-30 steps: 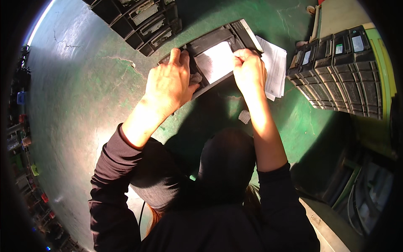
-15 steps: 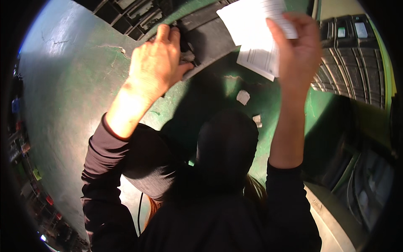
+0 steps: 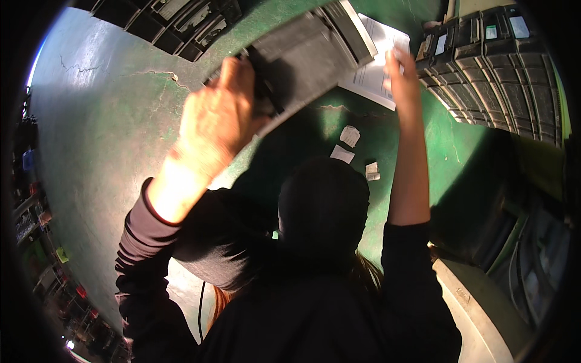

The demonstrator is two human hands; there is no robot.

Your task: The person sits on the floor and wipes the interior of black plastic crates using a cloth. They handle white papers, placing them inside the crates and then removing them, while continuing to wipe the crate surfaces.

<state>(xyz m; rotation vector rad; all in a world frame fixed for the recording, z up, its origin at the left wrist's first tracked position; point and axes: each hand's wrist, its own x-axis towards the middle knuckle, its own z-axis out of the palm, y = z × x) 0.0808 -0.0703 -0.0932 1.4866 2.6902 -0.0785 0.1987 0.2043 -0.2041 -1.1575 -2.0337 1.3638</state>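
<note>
L. edge: mixed clutter [image 3: 62, 254] along the floor's [image 3: 121, 157] L. edge; too dim to ID.
L. stack: black crates [image 3: 166, 27], off bin's far-L. corner; prob. stacked to save floor area.
L. hand: left hand [image 3: 218, 115]; grip narrow, holding bin's L. end, fingers over rim, thumb nr. near-L. corner; prob. to steady it.
Bin: black bin [image 3: 308, 54], askew btwn. hands, mid-section bare; cannot tell if lifted off floor.
Scraps: three paper scraps [image 3: 350, 136] on floor, off bin's near edge; reason n/a.
Sheets: white sheets [image 3: 375, 66] at bin's R. end, partly hidden by it; prob. kept within R. reach.
R. hand: right hand [image 3: 403, 78] over sheets' R. edge, fingers part-curled, blurred; cannot tell if grip holds paper.
R. stack: black boxes [image 3: 499, 72], tight rows, toward floor's R. edge.
</note>
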